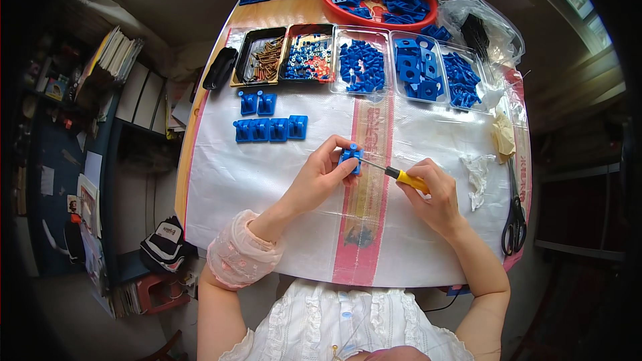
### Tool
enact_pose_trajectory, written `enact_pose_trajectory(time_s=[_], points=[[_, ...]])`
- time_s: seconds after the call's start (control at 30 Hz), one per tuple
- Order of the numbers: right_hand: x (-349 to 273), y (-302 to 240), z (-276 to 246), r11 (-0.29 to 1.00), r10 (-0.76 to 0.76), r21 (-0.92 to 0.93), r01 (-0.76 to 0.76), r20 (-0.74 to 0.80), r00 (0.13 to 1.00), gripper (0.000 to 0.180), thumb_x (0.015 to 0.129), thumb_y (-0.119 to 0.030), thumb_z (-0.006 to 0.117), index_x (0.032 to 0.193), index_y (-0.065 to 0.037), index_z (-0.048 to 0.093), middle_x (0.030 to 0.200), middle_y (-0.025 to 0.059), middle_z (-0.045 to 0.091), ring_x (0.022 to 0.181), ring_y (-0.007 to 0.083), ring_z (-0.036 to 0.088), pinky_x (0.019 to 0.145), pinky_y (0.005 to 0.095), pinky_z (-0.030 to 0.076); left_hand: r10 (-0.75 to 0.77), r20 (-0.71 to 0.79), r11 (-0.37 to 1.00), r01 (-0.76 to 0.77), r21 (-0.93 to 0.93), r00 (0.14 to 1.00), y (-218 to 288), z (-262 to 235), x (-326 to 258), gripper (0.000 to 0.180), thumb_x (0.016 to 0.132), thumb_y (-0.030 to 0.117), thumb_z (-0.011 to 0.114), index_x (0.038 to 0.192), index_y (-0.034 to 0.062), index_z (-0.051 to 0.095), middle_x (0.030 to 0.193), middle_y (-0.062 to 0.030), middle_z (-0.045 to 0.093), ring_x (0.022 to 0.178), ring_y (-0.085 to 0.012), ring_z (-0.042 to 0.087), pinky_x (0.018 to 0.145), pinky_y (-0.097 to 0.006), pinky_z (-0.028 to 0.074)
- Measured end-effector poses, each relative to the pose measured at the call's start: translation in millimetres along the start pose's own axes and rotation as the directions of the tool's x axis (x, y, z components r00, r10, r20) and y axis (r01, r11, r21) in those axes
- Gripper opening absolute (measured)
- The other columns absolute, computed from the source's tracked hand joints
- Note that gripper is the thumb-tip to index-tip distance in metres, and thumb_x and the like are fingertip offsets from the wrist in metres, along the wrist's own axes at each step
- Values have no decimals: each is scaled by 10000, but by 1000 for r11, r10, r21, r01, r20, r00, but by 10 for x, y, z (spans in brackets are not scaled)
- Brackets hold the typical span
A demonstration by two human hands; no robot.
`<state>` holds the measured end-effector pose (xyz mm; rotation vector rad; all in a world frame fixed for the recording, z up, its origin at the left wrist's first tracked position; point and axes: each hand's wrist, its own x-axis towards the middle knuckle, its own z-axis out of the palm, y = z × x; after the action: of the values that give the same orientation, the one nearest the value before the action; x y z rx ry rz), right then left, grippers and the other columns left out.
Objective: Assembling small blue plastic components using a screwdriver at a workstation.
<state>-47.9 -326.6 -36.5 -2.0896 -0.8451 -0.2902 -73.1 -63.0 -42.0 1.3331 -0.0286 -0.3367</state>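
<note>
Over the middle of the covered table, my left hand (pixel 324 168) pinches a small blue plastic part (pixel 352 154) between thumb and fingers. My right hand (pixel 433 191) is closed round the yellow and black handle of a screwdriver (pixel 409 179). Its thin metal shaft points left and reaches the blue part; whether the tip sits in a screw is too small to tell. Left of my hands stand several similar blue assembled parts, a row of them (pixel 270 130) and a pair (pixel 257 103) just behind it.
Along the back stand trays of brass-coloured screws (pixel 269 59), small nuts (pixel 309 53) and blue pieces (pixel 362 63). Behind them is a red basin (pixel 432 15) of blue parts. A black case (pixel 220 69) lies left; scissors (pixel 514 227) and crumpled tissue (pixel 476 177) lie right.
</note>
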Motion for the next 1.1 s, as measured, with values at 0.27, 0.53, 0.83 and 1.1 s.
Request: enact_pose_trajectory(time_s=[0.27,0.53,0.83,1.1], points=[[15,10,-26,997,-11,-74,11,-8,1000,278,775,-47,848,988,-41,669,825,91,697,673,237,685,571,337,511,-6,12,1000,6,-25,1000,-18,-23,2,227,1072,144,582,1265,35,533,972,-72,679,861,-109,646,769,-264,540],[9,-16,-79,994,30,-102,-25,52,998,200,834,-78,818,986,-31,696,791,79,690,645,212,672,556,336,496,13,27,1000,-13,16,1000,-18,-2,-12,221,1058,102,591,1260,27,542,990,-67,673,888,-104,645,780,-263,546],[49,-100,-63,993,107,51,-111,70,992,197,831,-71,826,971,-26,694,782,101,666,657,234,681,564,335,512,-7,51,1000,7,0,999,-39,-7,-13,224,1046,86,601,1254,20,548,1027,-60,674,923,-101,651,781,-253,552],[14,-29,-53,988,-75,-133,79,36,997,240,795,-63,838,980,-31,691,794,84,666,652,251,669,572,350,518,-15,20,1000,15,-1,1000,-19,12,-18,220,1045,82,605,1246,26,537,1014,-67,668,908,-106,659,784,-254,553]])
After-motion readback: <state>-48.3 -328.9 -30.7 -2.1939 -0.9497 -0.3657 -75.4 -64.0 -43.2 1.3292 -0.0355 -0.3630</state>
